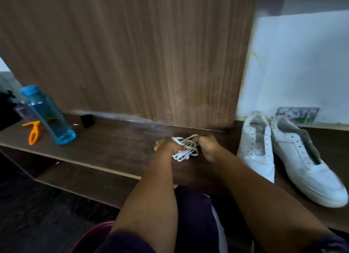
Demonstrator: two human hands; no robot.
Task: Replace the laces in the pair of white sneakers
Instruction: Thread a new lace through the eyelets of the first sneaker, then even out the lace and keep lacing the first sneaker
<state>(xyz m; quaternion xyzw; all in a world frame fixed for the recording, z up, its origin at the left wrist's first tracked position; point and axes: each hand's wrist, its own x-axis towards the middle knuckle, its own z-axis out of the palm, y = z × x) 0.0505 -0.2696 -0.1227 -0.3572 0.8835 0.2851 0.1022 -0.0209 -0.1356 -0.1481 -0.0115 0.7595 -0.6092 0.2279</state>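
Observation:
A tangled bundle of white laces [186,150] sits between my two hands above the dark wooden shelf [117,145]. My left hand [167,146] grips the bundle from the left and my right hand [208,149] pinches it from the right. Two white sneakers stand side by side at the right with their eyelets bare: one [256,145] nearer my hands, the other [306,166] further right, toes pointing toward me.
A blue water bottle [47,115] stands at the left with orange scissors [34,132] beside it. A small black object [87,120] lies by the wood panel behind the shelf. A printed card [297,115] leans on the white wall behind the sneakers.

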